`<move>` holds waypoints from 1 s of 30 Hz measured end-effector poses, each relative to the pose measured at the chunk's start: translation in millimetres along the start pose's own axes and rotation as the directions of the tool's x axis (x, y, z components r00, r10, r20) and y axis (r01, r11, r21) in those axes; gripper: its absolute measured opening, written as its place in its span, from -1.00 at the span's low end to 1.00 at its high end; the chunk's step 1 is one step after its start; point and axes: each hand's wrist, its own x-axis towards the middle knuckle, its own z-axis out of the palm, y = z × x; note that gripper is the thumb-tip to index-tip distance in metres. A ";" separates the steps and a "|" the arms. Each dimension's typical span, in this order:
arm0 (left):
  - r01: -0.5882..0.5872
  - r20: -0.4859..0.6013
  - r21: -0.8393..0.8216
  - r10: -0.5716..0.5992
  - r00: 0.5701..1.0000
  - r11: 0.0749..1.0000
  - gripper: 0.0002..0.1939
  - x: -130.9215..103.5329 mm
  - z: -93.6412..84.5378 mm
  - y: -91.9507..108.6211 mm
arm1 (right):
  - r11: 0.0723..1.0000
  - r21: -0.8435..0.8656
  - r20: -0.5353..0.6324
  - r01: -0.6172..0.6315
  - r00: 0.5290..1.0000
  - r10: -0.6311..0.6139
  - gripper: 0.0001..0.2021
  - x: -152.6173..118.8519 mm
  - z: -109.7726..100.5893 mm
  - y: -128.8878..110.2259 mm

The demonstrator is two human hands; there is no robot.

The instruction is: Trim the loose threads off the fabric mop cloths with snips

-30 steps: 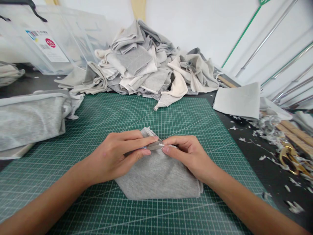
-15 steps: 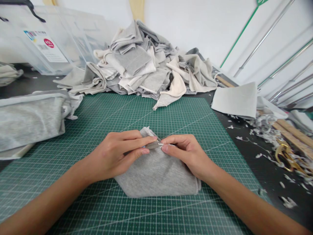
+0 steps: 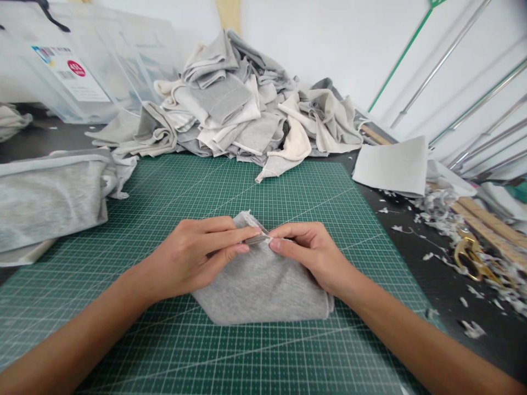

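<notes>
A folded piece of grey knit fabric (image 3: 263, 288) with a frayed pale edge lies on the green cutting mat (image 3: 181, 356). My left hand (image 3: 201, 249) is closed at the fabric's upper edge. Between its thumb and fingers shows a slim grey metal tool (image 3: 256, 239), its tip against the edge; most of it is hidden, so I cannot tell its kind. From the other side my right hand (image 3: 307, 249) pinches the same edge between thumb and forefinger. The fingertips of both hands are close together there.
Grey and cream fabric pieces (image 3: 230, 104) are heaped at the back. Folded grey cloth (image 3: 49, 192) lies left, before a clear plastic box (image 3: 135, 60). On the right are gold-handled scissors (image 3: 469, 258), fabric scraps (image 3: 438, 206), wooden strips (image 3: 494, 225) and a pale cloth (image 3: 391, 164).
The whole view has shifted slightly, so everything sits a little further left and up. Both hands keep their hold at the fabric edge, with barely any movement.
</notes>
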 end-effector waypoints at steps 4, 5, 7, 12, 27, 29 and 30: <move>0.015 0.004 -0.025 -0.015 1.000 1.000 -0.67 1.0 0.1 0.1 | 1.000 0.017 -0.008 0.007 1.000 -0.007 -0.90 0.3 0.4 0.7; 0.023 0.004 -0.035 -0.022 1.000 0.999 -0.67 1.4 0.0 0.3 | 1.000 0.014 -0.011 0.005 1.000 -0.005 -0.90 0.3 0.4 0.8; 0.036 0.000 -0.057 -0.036 0.999 0.998 -0.68 2.3 -0.4 0.9 | 1.000 0.005 -0.015 0.006 1.000 -0.006 -0.90 0.3 0.2 1.4; 0.068 0.009 -0.067 -0.067 0.998 0.995 -0.68 3.2 -2.6 1.6 | 1.000 0.008 -0.007 0.018 1.000 -0.018 -0.89 0.6 -1.3 3.5; 0.291 -0.048 -0.170 -0.303 0.952 0.941 -0.51 6.4 -8.8 7.1 | 0.999 0.050 -0.006 0.007 1.000 -0.007 -0.89 0.3 -1.0 5.1; 0.339 -0.006 -0.156 -0.345 0.939 0.928 -0.46 8.2 -7.5 9.2 | 0.999 0.047 0.009 0.012 1.000 -0.013 -0.89 0.3 -0.8 4.7; 0.345 0.024 -0.160 -0.346 0.938 0.925 -0.50 9.2 -6.5 9.7 | 0.999 0.043 0.019 0.020 1.000 -0.021 -0.90 0.3 -0.7 4.5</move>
